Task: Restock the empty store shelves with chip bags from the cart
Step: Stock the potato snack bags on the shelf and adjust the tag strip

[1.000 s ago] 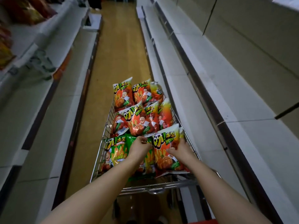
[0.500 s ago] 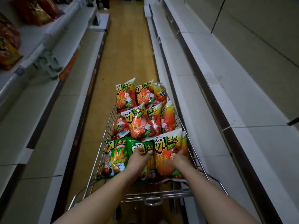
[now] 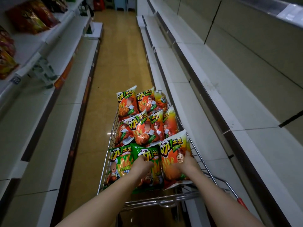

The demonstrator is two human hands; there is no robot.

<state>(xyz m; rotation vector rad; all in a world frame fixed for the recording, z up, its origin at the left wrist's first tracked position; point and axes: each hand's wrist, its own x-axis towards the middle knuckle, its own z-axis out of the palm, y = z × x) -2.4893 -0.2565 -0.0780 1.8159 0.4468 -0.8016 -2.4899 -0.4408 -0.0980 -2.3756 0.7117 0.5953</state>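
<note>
Over the wire cart, our left hand pinches the middle green chip bag; at its three o'clock, our right hand seemingly clasps the orange chip bag.

floor: glossy tan tiles | light: dim | left shelves: white | right shelves: white
</note>
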